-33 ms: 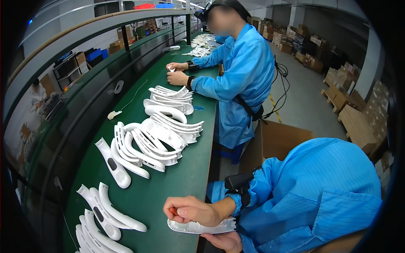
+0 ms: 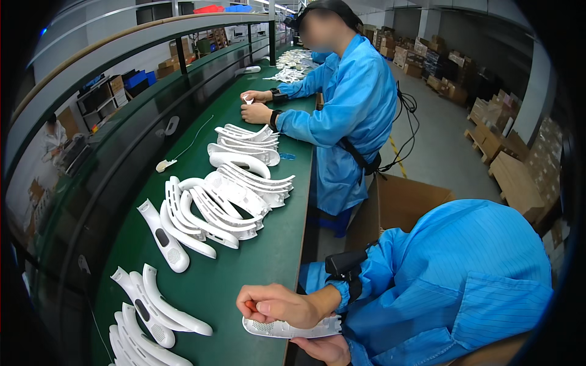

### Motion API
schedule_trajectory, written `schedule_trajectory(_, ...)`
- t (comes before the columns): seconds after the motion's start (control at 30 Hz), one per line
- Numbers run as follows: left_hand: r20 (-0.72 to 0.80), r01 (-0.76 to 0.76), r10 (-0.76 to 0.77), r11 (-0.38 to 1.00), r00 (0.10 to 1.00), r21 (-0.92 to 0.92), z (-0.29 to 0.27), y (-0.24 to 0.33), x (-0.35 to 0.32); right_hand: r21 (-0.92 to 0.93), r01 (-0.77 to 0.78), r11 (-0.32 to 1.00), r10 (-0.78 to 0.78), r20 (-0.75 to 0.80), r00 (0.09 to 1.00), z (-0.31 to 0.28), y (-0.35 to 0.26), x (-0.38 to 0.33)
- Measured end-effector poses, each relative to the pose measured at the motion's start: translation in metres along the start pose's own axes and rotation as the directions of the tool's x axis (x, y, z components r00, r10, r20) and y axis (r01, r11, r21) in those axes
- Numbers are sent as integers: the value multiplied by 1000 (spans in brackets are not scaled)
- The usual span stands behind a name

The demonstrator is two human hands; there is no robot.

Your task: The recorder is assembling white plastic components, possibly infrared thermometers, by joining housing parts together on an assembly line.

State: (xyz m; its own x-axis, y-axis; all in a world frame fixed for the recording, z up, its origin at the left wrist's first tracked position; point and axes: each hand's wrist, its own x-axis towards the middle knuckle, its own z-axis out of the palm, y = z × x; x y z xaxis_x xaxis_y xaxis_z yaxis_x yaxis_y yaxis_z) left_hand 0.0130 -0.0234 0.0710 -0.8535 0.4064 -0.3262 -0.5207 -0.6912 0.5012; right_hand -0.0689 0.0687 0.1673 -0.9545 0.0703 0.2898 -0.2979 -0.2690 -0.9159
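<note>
My right hand is closed around a small orange-red handle; the fingers hide most of it, and its tip does not show. It rests over a curved white plastic shell with a perforated patch at its left end. My left hand grips the shell from below near its right end, some fingers out of sight beneath it. The shell is over the front edge of the green table. Left of my hands lie similar white shells, fanned against each other. Farther off sits a larger stack of them.
A single shell lies beside the stack. Beyond it is a cream-coloured part with a thin wire. A co-worker in blue stands farther along the table, a small white piece in hand. An open cardboard box stands beside the table.
</note>
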Motion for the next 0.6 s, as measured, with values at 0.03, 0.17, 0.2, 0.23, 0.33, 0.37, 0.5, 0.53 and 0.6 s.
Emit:
schedule_trajectory(0.03,1,1,-1,1000,1000,-2,-1,0,0,-2,-13,1000,13,3,1000,1,0,0)
schedule_trajectory(0.17,8,59,-59,998,998,14,0,-1,-3,-22,38,999,-39,-47,998,-3,-8,-4)
schedule_trajectory(0.2,-9,56,-55,998,998,27,-1,0,-2,-22,18,1000,-18,-30,999,-2,-4,-2)
schedule_trajectory(0.23,-13,44,-44,999,999,23,-3,1,-1,-22,-3,1000,2,-15,1000,-1,-2,0)
schedule_trajectory(0.33,-14,47,-47,999,999,9,-5,1,-1,33,-16,999,16,-15,1000,3,-1,-1)
schedule_trajectory(0.37,-19,44,-44,999,999,17,-4,1,-2,33,-16,999,17,-17,1000,3,-2,-2)
schedule_trajectory(0.5,-32,60,-59,998,998,23,1,2,-4,-16,31,999,-31,-33,999,2,-6,-2)
schedule_trajectory(0.53,-30,62,-61,998,998,23,2,1,-3,-20,31,999,-32,-34,999,1,-6,-2)
schedule_trajectory(0.6,5,24,-24,999,1000,40,2,1,-2,6,23,1000,-23,-40,999,2,-4,-3)
